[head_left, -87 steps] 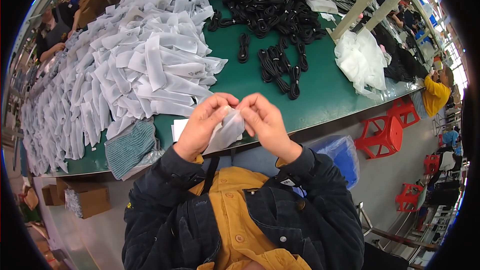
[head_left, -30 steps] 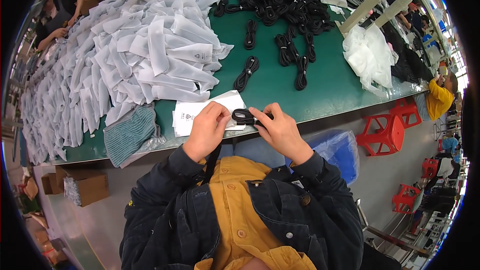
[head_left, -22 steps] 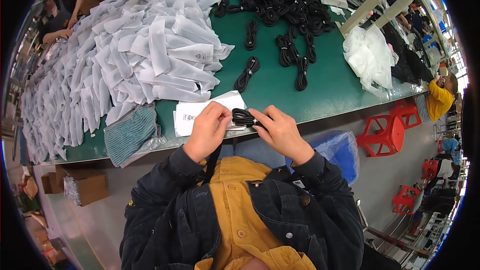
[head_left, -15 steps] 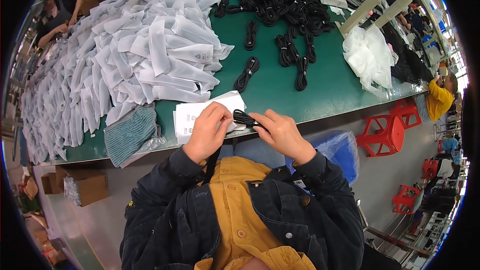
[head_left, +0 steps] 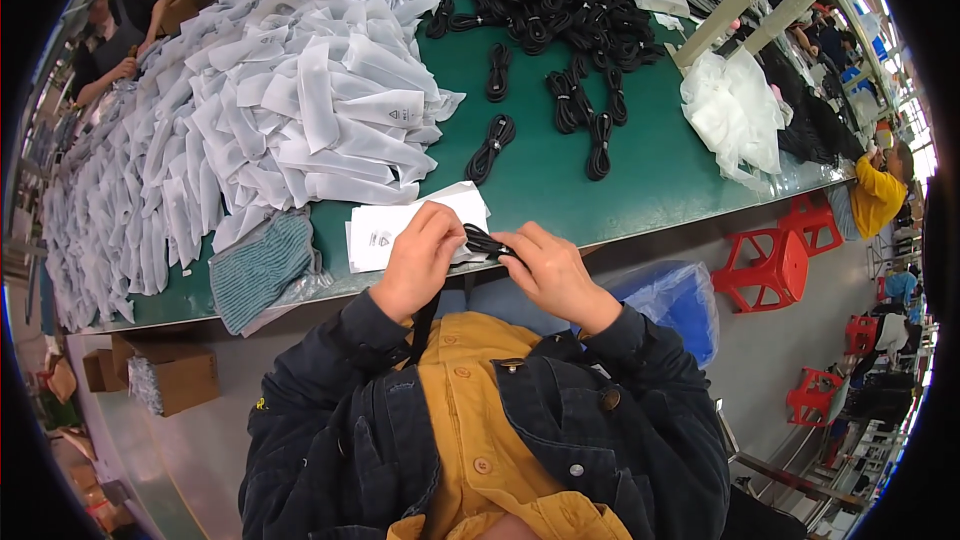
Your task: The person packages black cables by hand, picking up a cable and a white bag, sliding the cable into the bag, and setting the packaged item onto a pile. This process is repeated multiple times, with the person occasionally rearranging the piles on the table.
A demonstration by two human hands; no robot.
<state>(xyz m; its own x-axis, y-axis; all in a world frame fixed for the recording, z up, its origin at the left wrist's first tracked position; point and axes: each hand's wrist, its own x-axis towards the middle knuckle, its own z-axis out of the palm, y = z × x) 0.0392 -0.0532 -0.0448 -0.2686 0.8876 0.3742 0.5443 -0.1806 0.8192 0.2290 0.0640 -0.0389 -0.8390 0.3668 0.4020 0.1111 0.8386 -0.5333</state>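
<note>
My right hand (head_left: 550, 272) is closed around the outer end of a coiled black cable (head_left: 484, 239), just above the table's front edge. The coil's other end points left, close to the fingertips of my left hand (head_left: 424, 252). Those fingers are pinched at the edge of a frosted white plastic bag (head_left: 466, 254), which my hand partly hides. Below my left hand lies a stack of flat white bags (head_left: 366, 240) with small dark print. How far the cable sits inside the bag cannot be made out.
Filled frosted bags (head_left: 250, 130) form a big heap at left, beside a teal knitted cloth (head_left: 262, 272). Black cable coils (head_left: 540, 0) pile up at the back; several lie nearer. Crumpled white plastic (head_left: 732, 112) sits at right. A blue lined bin (head_left: 665, 310) stands below the edge.
My right hand has shifted slightly left with the cable, bringing it closer to my left hand. The left hand has hardly moved.
</note>
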